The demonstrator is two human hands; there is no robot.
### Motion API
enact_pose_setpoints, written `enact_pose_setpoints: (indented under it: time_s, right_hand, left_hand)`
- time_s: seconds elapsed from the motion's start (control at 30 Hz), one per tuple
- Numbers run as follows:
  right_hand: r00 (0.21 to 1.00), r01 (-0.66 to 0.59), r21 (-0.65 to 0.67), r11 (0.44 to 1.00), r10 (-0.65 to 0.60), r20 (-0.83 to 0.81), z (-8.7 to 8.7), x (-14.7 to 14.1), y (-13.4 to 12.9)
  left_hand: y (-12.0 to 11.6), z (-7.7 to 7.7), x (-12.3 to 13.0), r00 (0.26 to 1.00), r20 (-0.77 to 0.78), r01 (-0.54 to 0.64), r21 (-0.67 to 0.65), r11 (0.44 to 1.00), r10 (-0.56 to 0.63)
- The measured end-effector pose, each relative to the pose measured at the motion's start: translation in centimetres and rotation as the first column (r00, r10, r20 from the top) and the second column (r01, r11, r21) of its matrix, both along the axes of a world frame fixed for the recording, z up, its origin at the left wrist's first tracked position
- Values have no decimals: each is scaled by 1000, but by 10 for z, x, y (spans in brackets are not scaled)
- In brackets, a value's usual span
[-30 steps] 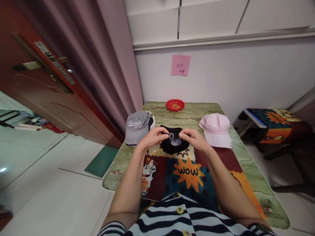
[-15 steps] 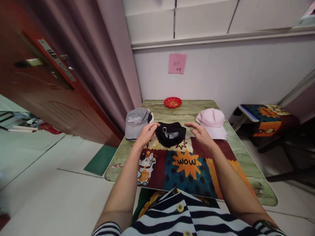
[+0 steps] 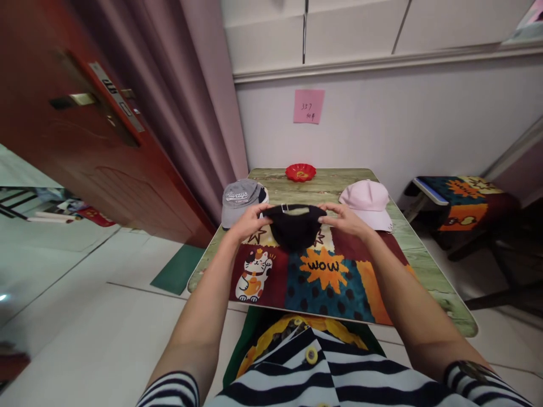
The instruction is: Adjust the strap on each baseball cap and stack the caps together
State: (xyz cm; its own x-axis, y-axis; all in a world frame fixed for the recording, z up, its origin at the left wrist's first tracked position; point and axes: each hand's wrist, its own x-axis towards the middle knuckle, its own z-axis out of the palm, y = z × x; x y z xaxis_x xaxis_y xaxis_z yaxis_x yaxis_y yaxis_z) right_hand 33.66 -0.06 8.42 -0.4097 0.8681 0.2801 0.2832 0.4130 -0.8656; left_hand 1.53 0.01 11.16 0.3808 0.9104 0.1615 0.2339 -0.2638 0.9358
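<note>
A black cap (image 3: 296, 230) is held between my two hands above the patterned mat, its strap buckle at the top edge. My left hand (image 3: 253, 222) pinches its left side, and my right hand (image 3: 343, 219) grips the right side. Beside my left hand sits a grey cap (image 3: 240, 199) with white lettering. A pink cap (image 3: 365, 198) rests just beyond my right hand, its brim toward me.
At the far edge of the wooden-look table (image 3: 441, 294) stands a red scalloped dish (image 3: 300, 172). The colourful mat (image 3: 326, 282) covers the near part. A pink note (image 3: 309, 106) is on the wall. To the right is a stool (image 3: 462, 195); a red door (image 3: 139, 169) stands left.
Both hands have closed on the black cap's sides. The cap has tilted, so its opening and inner label no longer show as before. The view has shifted slightly.
</note>
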Motion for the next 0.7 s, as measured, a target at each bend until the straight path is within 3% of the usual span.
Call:
enact_pose_setpoints:
  time_s: [0.1, 0.2, 0.3, 0.43, 0.53, 0.7]
  right_hand:
    - [960, -95, -172, 981, 44, -275, 24, 3, -12]
    - [870, -2, -237, 972, -115, -479, 28, -14, -24]
    - [790, 73, -309, 948, -244, -562, 9, -39, -33]
    - [767, 23, -354, 935, -244, -594, -26, -56, -42]
    - [775, 8, -345, 939, -224, -591, -39, -57, -46]
    - [785, -42, -351, 935, -187, -591, -45, -60, -46]
  left_hand:
    - [-20, 33, -3, 960, 276, 100, -160, 982, -53]
    - [-37, 38, 11, 838, 540, 37, -208, 977, 84]
    - [-50, 15, 36, 692, 684, -26, -296, 955, 231]
    - [-66, -25, 57, 604, 738, 40, -406, 913, 301]
    - [-74, -44, 60, 577, 759, 102, -434, 895, 303]
    - [-79, -53, 62, 596, 748, 173, -475, 863, 292]
